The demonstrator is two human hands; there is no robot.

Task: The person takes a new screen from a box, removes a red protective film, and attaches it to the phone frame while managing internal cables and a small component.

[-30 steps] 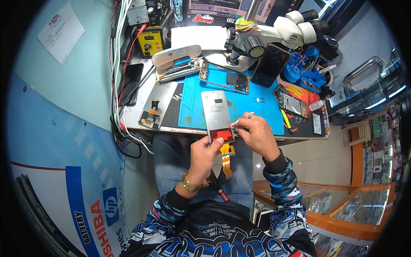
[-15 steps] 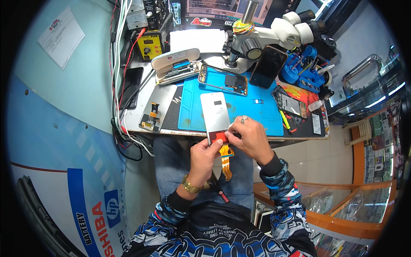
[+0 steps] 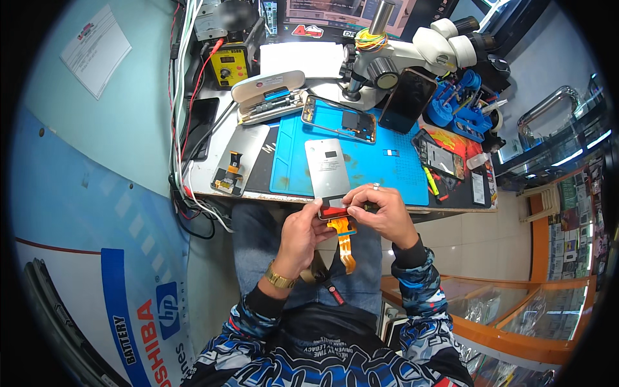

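Observation:
A phone screen panel [image 3: 326, 169], silver side up, is tilted over the table's front edge. My left hand [image 3: 300, 236] grips its lower left edge, the thumb on the rim and the other fingers underneath. Red film [image 3: 331, 212] covers part of the panel's near end, with a grey patch just above it. My right hand [image 3: 385, 214] is closed in a pinch at the film's right side; whatever lies between the fingertips is too small to make out. From the near end an orange flex cable [image 3: 346, 250] hangs over my lap.
Behind the panel, a phone frame [image 3: 340, 120] lies on the blue mat [image 3: 290, 164]. Left of the mat are another screen panel [image 3: 247, 147] and an open screwdriver case [image 3: 271, 109]. A microscope [image 3: 380, 68], a propped phone [image 3: 407, 100] and a blue tool holder [image 3: 467, 119] stand behind.
My left thumb has moved off the red film to the panel's left rim. A grey patch now shows where red was. My right fingers have shifted slightly right and down.

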